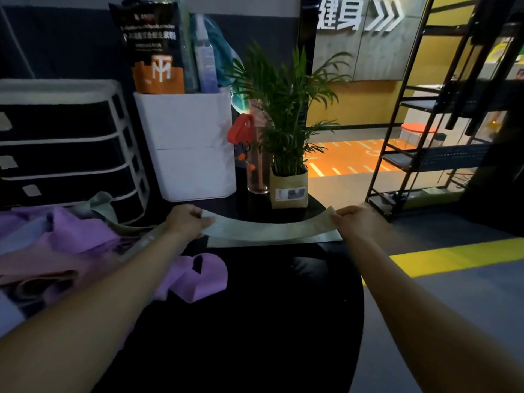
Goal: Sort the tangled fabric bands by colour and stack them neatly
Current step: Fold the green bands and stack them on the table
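a: item one, grey-green band (272, 231)?
b: held stretched flat over the far part of the round black table (255, 321); one end is pinched by the curled fingers of the left hand (185, 219), the other end by the right hand (355, 222).
a: item two, remaining bands?
b: purple band (198, 279) is laid near the left forearm; a pink and purple heap (56, 251) is kept at the table's left.
a: background stock?
b: white bin (192, 148), potted plant (286, 123), drawer unit (65, 148) are noted behind.
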Motion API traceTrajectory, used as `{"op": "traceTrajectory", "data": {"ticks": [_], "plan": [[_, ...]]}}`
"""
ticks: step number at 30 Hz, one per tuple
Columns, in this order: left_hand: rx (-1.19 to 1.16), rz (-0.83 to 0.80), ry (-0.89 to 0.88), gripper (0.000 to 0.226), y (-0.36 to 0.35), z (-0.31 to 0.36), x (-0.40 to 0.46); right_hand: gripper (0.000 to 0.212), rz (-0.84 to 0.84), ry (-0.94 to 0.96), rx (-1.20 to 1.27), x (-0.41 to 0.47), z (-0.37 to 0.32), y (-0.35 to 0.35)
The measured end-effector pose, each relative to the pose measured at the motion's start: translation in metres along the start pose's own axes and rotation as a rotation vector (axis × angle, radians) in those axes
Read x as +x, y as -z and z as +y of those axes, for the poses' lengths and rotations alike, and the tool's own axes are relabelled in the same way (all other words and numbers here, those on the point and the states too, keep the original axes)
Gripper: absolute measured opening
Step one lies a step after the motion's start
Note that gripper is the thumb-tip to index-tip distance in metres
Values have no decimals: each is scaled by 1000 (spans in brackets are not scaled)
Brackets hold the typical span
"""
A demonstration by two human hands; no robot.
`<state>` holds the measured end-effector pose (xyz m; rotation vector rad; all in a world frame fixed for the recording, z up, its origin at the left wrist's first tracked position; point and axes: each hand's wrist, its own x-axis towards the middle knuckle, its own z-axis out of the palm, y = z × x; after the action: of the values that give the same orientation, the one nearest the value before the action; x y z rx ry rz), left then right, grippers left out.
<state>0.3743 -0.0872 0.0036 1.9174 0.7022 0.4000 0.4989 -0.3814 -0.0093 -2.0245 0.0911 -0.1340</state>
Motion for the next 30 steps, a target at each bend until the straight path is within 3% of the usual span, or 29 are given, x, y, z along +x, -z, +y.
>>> {"op": "traceTrajectory", "data": {"ticks": [5,7,13,16,18,21,24,30], "plan": [[165,18,-62,16,-15,-18,11,8,35,102,-150,1,17,-9],[236,12,-81,19,-18,-20,9,17,60,157,-217,0,20,-12],[260,27,-104,21,-20,-23,-1,25,90,170,-313,2,30,-14],[174,2,-100,31,-19,-27,-7,15,130,179,-441,-3,31,-14],[185,-29,-130,44,-19,-29,-11,27,127,214,-517,-14,25,-13],[259,-70,-168,61,-20,-34,-17,37,-39,388,-471,-35,14,-21],[299,-77,-201,61,-21,-38,-21,44,-299,520,-467,-52,12,-32],[346,-45,-272,41,-24,-40,-23,26,-360,573,-486,-57,15,-32]]}}
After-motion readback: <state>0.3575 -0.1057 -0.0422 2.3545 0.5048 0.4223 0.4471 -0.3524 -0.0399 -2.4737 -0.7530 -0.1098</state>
